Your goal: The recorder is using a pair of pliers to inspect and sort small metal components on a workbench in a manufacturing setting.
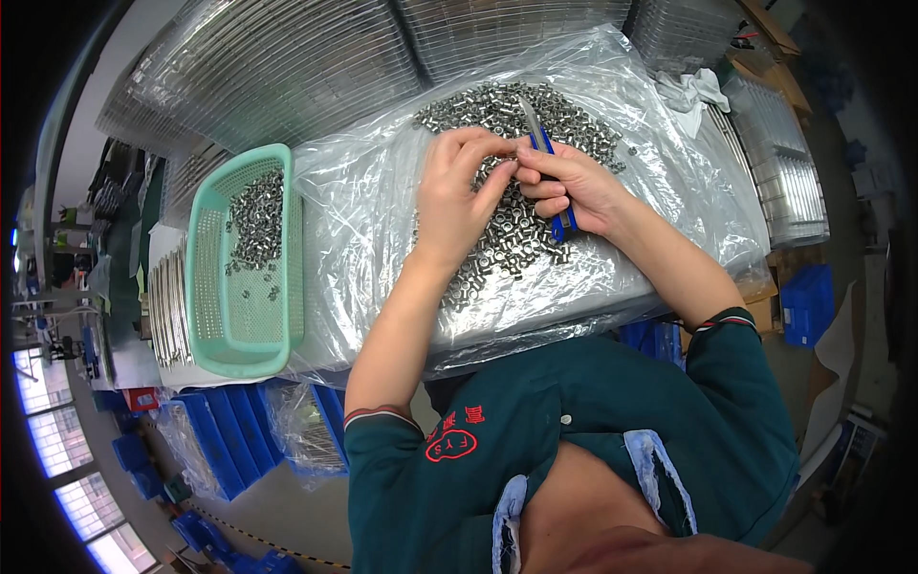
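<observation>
A utility knife (540, 137) with a blue handle lies in my right hand (590, 191), its blade end pointing away from me. The right fingers are curled around the handle, and the thumb and forefinger reach toward the left fingertips. My left hand (448, 196) is closed in a pinch, its fingertips meeting the right ones; whatever sits between them is too small to make out. Under and around both hands spreads a pile of small shiny metal ring-like parts (507, 244), lying on clear plastic sheeting (359, 220).
At the left stands a green mesh basket (239, 356) with more metal parts in it. Stacked clear plastic trays (277, 77) rise behind the sheeting, and others (789, 182) stand at the right beside a white cloth (696, 94). Blue bins (225, 435) sit below the table's left front.
</observation>
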A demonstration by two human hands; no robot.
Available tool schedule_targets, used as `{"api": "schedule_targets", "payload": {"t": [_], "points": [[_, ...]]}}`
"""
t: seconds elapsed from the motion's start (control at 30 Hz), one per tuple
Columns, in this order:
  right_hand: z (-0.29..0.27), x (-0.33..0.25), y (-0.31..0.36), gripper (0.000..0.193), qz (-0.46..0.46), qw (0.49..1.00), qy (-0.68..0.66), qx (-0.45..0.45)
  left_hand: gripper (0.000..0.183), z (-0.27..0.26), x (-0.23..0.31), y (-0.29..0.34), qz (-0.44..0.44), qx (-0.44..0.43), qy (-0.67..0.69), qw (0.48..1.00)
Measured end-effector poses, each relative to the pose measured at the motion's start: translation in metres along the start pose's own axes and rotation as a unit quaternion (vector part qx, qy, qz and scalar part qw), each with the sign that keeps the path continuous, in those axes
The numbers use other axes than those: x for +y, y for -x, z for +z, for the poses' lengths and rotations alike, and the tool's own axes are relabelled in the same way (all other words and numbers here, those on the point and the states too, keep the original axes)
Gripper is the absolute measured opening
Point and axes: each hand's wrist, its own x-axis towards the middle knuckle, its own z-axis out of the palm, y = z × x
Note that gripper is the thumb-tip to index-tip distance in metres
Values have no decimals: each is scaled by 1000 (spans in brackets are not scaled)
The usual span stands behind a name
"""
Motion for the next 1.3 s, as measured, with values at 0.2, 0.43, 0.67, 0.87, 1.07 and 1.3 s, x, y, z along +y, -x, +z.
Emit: {"api": "schedule_targets", "payload": {"t": [0.2, 0.43, 0.67, 0.87, 1.07, 1.3], "points": [[-3, 0, -1, 15, -16, 1000, -6, 4, 19, 2, 0, 1, -40, -6, 81, 996], [-2, -1, 0, 15, -19, 1000, 22, 10, 20, 1, -1, 1, -35, -3, 74, 997], [-2, -2, 1, 16, -14, 999, 29, 7, 18, 1, 3, 0, -38, -9, 61, 997], [2, -2, 3, 18, -31, 998, 52, 11, 18, 1, 0, 1, -28, -9, 49, 998], [1, -4, 1, 21, -8, 999, 32, 1, 16, 3, 6, -2, -63, -3, 64, 996], [4, 0, 0, 29, -7, 999, 46, 10, 17, -8, -1, 0, -68, -13, 81, 994]]}}
